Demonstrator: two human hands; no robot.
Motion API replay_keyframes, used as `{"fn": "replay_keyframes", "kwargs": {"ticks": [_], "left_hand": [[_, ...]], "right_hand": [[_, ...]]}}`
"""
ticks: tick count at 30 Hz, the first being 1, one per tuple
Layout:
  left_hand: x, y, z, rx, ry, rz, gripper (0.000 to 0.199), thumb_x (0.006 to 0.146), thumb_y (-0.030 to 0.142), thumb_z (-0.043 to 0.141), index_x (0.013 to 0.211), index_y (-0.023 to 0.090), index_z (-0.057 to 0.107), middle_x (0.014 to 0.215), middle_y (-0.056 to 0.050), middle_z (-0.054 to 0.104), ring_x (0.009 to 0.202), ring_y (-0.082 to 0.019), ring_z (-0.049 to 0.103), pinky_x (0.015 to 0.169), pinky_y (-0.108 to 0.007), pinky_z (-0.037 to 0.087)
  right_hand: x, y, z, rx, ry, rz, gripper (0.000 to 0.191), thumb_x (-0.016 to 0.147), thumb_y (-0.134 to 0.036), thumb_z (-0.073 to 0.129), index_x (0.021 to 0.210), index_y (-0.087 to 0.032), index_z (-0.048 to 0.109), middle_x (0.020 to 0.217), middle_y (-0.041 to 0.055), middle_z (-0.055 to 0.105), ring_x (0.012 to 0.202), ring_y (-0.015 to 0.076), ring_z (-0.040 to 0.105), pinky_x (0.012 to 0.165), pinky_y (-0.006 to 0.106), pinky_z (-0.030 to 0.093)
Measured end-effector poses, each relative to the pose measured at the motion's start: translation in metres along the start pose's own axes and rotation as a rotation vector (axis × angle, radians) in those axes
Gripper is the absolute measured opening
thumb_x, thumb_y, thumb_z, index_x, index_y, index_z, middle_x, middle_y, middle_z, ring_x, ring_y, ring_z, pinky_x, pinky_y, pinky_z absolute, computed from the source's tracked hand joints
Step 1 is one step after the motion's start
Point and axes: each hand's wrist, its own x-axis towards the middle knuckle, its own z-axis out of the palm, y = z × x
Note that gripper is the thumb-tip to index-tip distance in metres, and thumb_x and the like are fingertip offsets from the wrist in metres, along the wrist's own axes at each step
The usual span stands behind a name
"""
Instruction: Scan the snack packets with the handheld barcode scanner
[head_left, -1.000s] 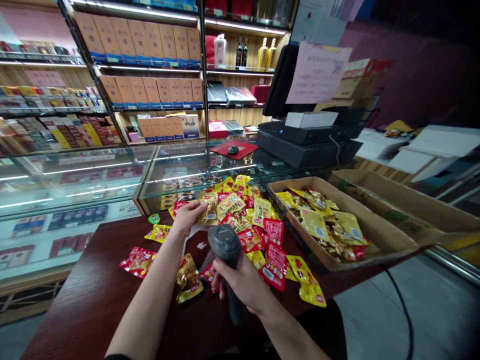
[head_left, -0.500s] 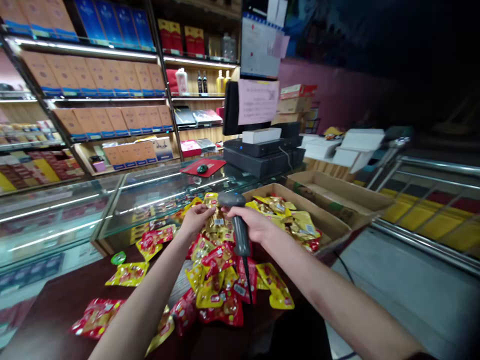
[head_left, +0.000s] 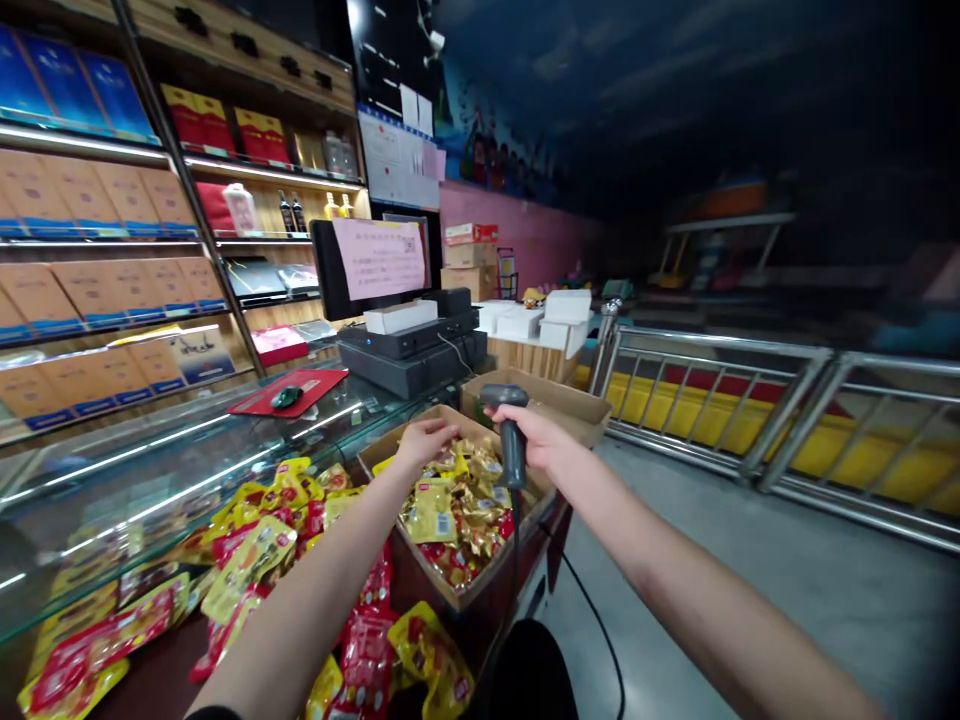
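My right hand is wrapped around a dark grey handheld barcode scanner, whose cable hangs straight down. The scanner is held above the right side of an open cardboard box. Inside that box lie gold, yellow and red snack packets. Over its far left part is my left hand, fingers stretched out above the gold packets, with nothing clearly gripped. Left of the box, a loose heap of yellow and red snack packets covers the counter, partly hidden by my left forearm.
A second cardboard box stands behind the first. Beyond the glass counter are a red mouse pad, a black cash drawer and a monitor with a pink paper. Metal railings run at the right. A black cable hangs to the floor.
The view has turned right. Both hands have moved from the packet heap to the cardboard box, the scanner still in my right hand. The gold packet by my left fingers is released.
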Motion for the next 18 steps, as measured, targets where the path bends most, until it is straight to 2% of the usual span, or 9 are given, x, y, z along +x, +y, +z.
{"fn": "replay_keyframes", "kwargs": {"ticks": [3,7,11,18], "left_hand": [[-0.005,-0.006,-0.008,0.014,0.015,0.004,0.05,0.056,0.035,0.084,0.097,0.012,0.07,0.089,-0.01,0.07,0.074,-0.018,0.065,0.062,-0.029,0.054],[-0.024,-0.007,-0.043,0.025,0.088,-0.006,0.048,0.058,0.033,0.083,0.098,0.011,0.069,0.091,-0.01,0.07,0.074,-0.018,0.065,0.062,-0.029,0.055],[-0.056,-0.01,-0.101,0.05,0.161,0.017,0.051,0.058,0.038,0.082,0.1,0.012,0.069,0.092,-0.01,0.07,0.077,-0.018,0.066,0.064,-0.029,0.056],[-0.14,-0.02,-0.22,0.138,0.39,0.035,0.06,0.054,0.046,0.082,0.101,0.012,0.07,0.097,-0.011,0.069,0.083,-0.022,0.066,0.065,-0.031,0.056]], "right_hand": [[0.001,0.007,0.0,0.057,0.006,0.06,0.011,0.068,-0.008,0.054,0.074,-0.014,0.061,0.057,-0.0003,0.058,0.046,0.0087,0.047,0.045,0.019,0.039],[-0.001,0.026,0.03,0.094,-0.115,0.119,0.014,0.069,-0.006,0.052,0.076,-0.013,0.063,0.059,0.0004,0.058,0.051,0.0096,0.052,0.05,0.019,0.044],[-0.008,0.048,0.081,0.104,-0.279,0.183,0.016,0.068,-0.005,0.054,0.078,-0.014,0.063,0.057,-0.0015,0.056,0.05,0.0099,0.05,0.055,0.022,0.048],[-0.023,0.1,0.178,0.001,-0.461,0.355,0.01,0.069,-0.007,0.053,0.071,-0.014,0.059,0.053,-0.002,0.052,0.047,0.0092,0.048,0.055,0.021,0.048]]}}
